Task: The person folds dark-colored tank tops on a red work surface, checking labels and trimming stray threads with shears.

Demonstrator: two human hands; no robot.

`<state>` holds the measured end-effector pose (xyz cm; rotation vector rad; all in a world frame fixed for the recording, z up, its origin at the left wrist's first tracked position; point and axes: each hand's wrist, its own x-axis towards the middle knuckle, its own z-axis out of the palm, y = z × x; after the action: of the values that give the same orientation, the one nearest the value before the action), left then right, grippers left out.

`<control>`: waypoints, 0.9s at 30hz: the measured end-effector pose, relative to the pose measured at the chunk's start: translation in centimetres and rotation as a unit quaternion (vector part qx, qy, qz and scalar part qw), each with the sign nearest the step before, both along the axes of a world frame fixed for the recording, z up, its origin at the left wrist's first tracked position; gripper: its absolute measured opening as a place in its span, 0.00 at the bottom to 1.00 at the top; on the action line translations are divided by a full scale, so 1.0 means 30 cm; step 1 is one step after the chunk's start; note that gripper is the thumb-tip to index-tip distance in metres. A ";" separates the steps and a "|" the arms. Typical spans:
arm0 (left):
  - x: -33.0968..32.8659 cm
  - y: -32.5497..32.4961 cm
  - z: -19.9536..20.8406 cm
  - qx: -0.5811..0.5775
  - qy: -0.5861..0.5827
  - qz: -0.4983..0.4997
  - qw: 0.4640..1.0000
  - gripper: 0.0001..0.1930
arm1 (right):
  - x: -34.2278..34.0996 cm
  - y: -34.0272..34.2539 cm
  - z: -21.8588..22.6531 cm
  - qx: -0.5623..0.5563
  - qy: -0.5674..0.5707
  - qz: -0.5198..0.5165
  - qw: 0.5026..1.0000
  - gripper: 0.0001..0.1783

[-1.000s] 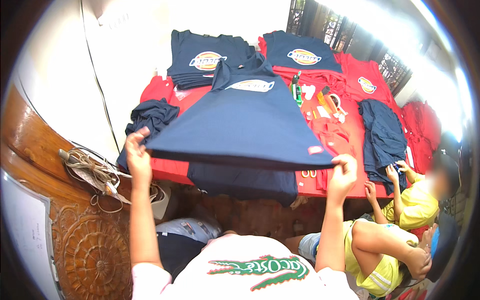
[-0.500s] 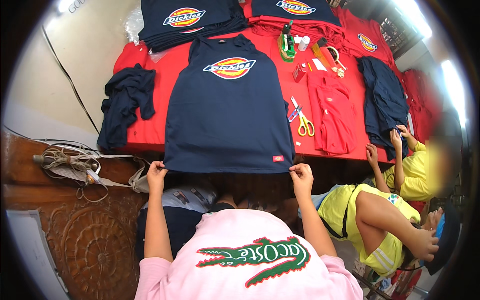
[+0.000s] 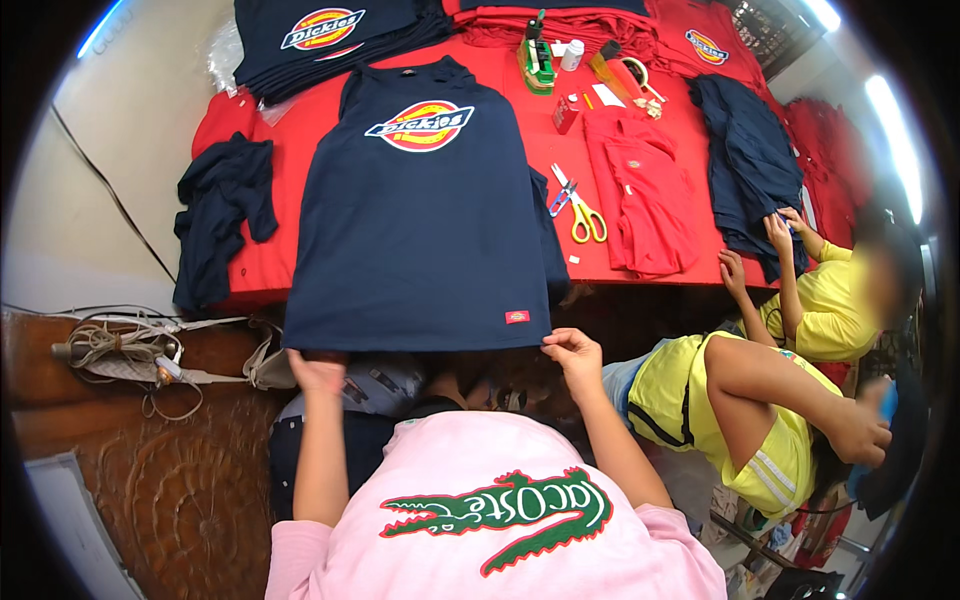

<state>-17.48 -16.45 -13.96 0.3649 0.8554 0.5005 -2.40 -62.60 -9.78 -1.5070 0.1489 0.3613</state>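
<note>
A navy sleeveless top [image 3: 420, 230] lies front up, its lower part hanging past the table's near edge. An oval red, yellow and white print crosses its chest, and a small red label sits near the hem's right corner. My right hand [image 3: 574, 356] pinches that corner between thumb and fingers. At the left end of the hem is my left hand [image 3: 318, 372], slightly blurred. The fabric hides its fingers, so I cannot see whether they grip. Right of the top lie yellow-handled scissors [image 3: 587, 222] with a small blue thread snipper [image 3: 562, 198] beside them.
On the red-covered table [image 3: 290, 250] are a crumpled navy garment [image 3: 225, 215], a folded red garment [image 3: 640, 200], a green tape dispenser [image 3: 537, 65] and stacked navy tops [image 3: 340, 60]. Two people in yellow sit at the right, one touching navy fabric [image 3: 745, 160]. Coiled cords [image 3: 120, 345] hang at left.
The navy top's hem has come toward me, farther past the table edge. My left hand has shifted from the corner to under the hem. The view has swung slightly right.
</note>
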 end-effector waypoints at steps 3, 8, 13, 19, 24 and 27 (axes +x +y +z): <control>0.127 -0.365 -0.072 -0.212 0.011 -0.233 0.949 0.65 | 0.006 0.111 0.129 0.063 0.039 0.014 0.997 0.10; 0.402 -0.740 0.247 -0.163 -0.125 -0.361 0.910 0.41 | -0.002 0.145 0.296 0.114 0.052 0.048 0.991 0.11; 0.471 -0.673 0.313 -0.099 -0.035 -0.360 0.927 0.15 | 0.126 0.111 0.282 -0.090 -0.163 0.094 0.978 0.17; 0.468 -0.625 0.442 0.017 -0.053 -0.366 0.929 0.19 | 0.696 0.207 0.075 -0.417 -0.295 0.013 0.859 0.26; 0.456 -0.595 0.477 0.061 -0.046 -0.360 0.930 0.22 | 0.893 0.331 -0.057 -0.609 -0.301 0.034 0.733 0.25; 0.451 -0.587 0.512 0.077 -0.037 -0.355 0.931 0.22 | 0.923 0.336 -0.112 -0.659 -0.326 0.077 0.674 0.18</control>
<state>-3.94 -34.07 1.39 0.7577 0.5561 -0.0956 25.30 -52.51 -13.13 -3.0159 -0.4035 -0.3086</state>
